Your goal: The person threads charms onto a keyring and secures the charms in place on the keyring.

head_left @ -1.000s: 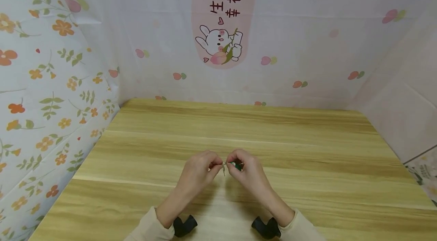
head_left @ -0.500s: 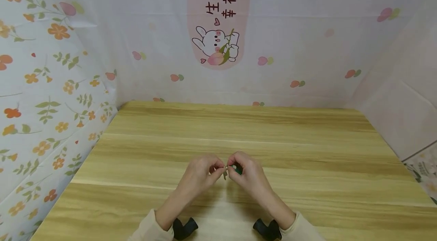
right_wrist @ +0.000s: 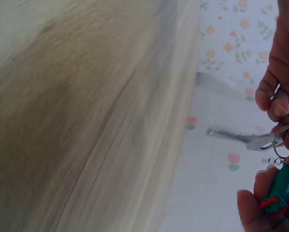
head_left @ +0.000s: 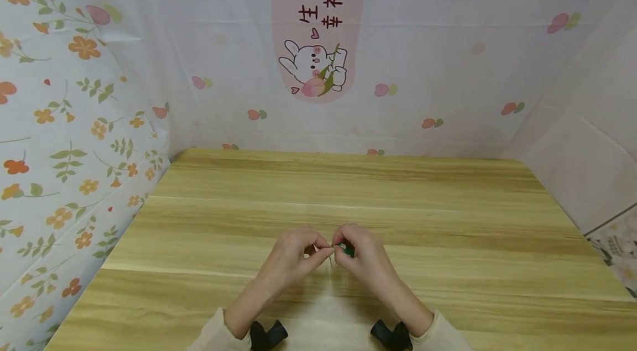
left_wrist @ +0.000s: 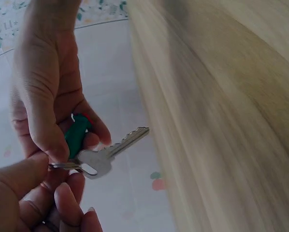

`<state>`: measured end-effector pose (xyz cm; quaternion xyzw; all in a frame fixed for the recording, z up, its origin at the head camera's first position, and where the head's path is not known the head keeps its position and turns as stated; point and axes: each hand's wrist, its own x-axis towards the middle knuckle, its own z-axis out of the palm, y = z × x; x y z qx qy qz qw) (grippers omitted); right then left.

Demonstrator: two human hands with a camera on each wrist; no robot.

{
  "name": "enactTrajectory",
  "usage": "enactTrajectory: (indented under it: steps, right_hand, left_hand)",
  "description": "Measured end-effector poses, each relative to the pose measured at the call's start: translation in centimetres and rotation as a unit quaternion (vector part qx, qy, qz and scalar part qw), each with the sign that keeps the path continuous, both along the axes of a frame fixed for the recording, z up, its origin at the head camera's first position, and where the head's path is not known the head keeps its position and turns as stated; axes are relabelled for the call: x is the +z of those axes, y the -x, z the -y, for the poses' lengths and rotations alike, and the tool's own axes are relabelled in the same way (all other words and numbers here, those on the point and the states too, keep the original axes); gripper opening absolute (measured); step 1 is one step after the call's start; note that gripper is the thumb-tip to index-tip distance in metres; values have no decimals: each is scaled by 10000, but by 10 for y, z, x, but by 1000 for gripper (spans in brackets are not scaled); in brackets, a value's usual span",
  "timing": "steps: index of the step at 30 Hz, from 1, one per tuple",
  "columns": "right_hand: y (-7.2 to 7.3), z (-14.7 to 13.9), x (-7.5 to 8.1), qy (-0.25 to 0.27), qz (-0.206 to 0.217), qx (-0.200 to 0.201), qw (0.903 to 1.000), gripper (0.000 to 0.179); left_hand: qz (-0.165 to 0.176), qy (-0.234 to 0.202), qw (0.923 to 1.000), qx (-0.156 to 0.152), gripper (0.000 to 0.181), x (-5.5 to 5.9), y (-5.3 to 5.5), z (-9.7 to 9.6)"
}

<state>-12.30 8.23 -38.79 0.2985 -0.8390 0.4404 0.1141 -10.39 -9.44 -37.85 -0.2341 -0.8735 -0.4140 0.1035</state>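
Observation:
In the head view my left hand (head_left: 297, 254) and right hand (head_left: 367, 257) meet fingertip to fingertip above the table. Between them hangs a silver key (left_wrist: 98, 162) with a toothed blade, threaded on a metal split ring (right_wrist: 275, 149). My left thumb and fingertips pinch the ring. A small green figure charm (right_wrist: 281, 186) with red trim joins the ring by a short chain (right_wrist: 272, 161). My right hand holds the charm against its curled fingers, thumb and forefinger at the ring. Fingers cover part of the ring.
A wood-grain table (head_left: 318, 185) spreads under both hands. Printed cloth (head_left: 224, 52) hangs behind it and along the sides. Black wrist mounts (head_left: 269, 334) sit at both cuffs, close over the table.
Both hands have stayed together, the left fingertips drawing closer to the right ones. The hanging key has turned and now shows as a thin line in the head view. The head view has shifted slightly.

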Motion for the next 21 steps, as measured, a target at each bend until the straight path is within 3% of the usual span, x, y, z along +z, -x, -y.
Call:
enactTrajectory:
  steps: [2, 4, 9, 12, 14, 18, 21]
  right_hand:
    - [-1, 1, 0, -77, -304, 9, 9995, 24]
    - [-1, 1, 0, -52, -242, -7, 9997, 23]
    - [1, -2, -1, 291, 953, -67, 9950, 16]
    - [2, -4, -1, 387, 1251, -45, 9914, 15]
    - [2, -5, -2, 359, 995, 65, 9944, 18]
    - [-1, -3, -2, 159, -48, 248, 9996, 23]
    - [-1, -3, -2, 154, -163, 251, 9994, 22]
  left_hand:
    - [201, -38, 9998, 79, 10, 0, 0, 0]
    - [245, -77, 9996, 150, 10, 1, 0, -1]
    - [-48, -277, 9996, 67, 8, 1, -1, -1]
    - [-189, -302, 9994, -37, 7, 1, 0, -1]
    - [-98, -234, 9996, -90, 6, 0, 0, -1]
    - [322, -138, 9994, -54, 5, 0, -1, -1]
    - [424, -196, 9989, 62, 6, 0, -2, -2]
